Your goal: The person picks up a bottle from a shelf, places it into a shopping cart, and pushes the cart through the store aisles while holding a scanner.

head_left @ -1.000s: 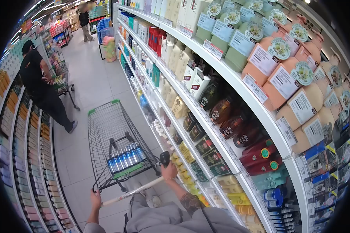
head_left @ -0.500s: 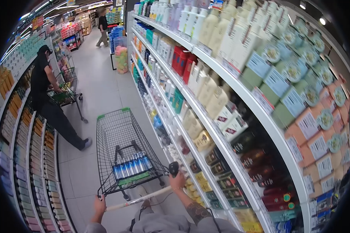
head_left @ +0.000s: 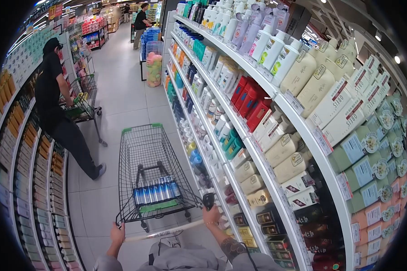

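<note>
A wire shopping cart (head_left: 151, 149) with green corners stands in front of me, holding a pack of blue and silver cans (head_left: 156, 191) on its bottom. My left hand (head_left: 118, 233) is closed at the left end of the pale cart handle (head_left: 165, 231). At the right end, my right hand (head_left: 211, 215) is closed round the handle area, beside a small black device (head_left: 208, 200) fixed at the cart's corner.
Shelves of bottles (head_left: 253, 108) line the right side, close to the cart. On the left stand more shelves (head_left: 31, 180) and a person in dark clothes (head_left: 54, 99) with another cart (head_left: 83, 97). Farther ahead are a bin of colourful items (head_left: 154, 67) and another person (head_left: 141, 25).
The view has shifted along the right shelves, with more bottles in sight. The far person now stands by the blue stack. Both my hands remain at the handle.
</note>
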Action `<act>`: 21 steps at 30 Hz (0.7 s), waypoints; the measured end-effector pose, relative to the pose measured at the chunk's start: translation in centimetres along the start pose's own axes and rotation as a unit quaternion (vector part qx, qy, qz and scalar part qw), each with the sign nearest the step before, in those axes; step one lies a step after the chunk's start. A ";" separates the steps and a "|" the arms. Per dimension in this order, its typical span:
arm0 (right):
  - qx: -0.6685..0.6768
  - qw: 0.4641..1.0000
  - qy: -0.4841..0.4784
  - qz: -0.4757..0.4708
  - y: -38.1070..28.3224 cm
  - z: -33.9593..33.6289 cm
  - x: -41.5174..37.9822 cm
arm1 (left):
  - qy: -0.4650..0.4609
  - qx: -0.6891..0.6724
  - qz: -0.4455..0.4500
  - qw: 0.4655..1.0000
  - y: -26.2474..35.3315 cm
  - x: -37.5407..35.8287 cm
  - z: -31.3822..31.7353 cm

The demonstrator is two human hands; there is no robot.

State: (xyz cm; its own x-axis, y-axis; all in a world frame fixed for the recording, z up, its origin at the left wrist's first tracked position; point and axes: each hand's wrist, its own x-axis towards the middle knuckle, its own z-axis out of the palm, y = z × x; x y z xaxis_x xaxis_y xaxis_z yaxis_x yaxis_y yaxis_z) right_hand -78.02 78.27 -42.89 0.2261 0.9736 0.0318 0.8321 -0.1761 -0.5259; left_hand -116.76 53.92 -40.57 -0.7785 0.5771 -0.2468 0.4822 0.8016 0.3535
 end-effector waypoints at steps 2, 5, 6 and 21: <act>-0.004 1.000 0.009 0.001 -1.8 1.0 1.5 | -0.005 0.006 -0.005 1.000 1.8 1.6 -1.3; -0.004 1.000 0.008 0.003 -4.4 2.4 3.8 | 0.024 0.008 -0.001 1.000 2.8 4.9 -1.5; 0.001 1.000 0.011 -0.004 -5.2 2.8 4.8 | 0.014 0.002 0.002 1.000 2.9 6.3 -1.2; -0.002 0.996 -0.080 0.033 -18.1 7.9 20.9 | 0.028 -0.010 0.002 1.000 10.5 21.4 -0.7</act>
State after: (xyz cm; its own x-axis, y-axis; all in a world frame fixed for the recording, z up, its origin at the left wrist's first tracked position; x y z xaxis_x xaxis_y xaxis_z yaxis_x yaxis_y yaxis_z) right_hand -92.38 102.93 -39.41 0.1974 0.9705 -0.1386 0.8201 -0.2409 -0.5190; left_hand -128.67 74.61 -41.52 -0.7984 0.5697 -0.1951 0.4768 0.7960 0.3730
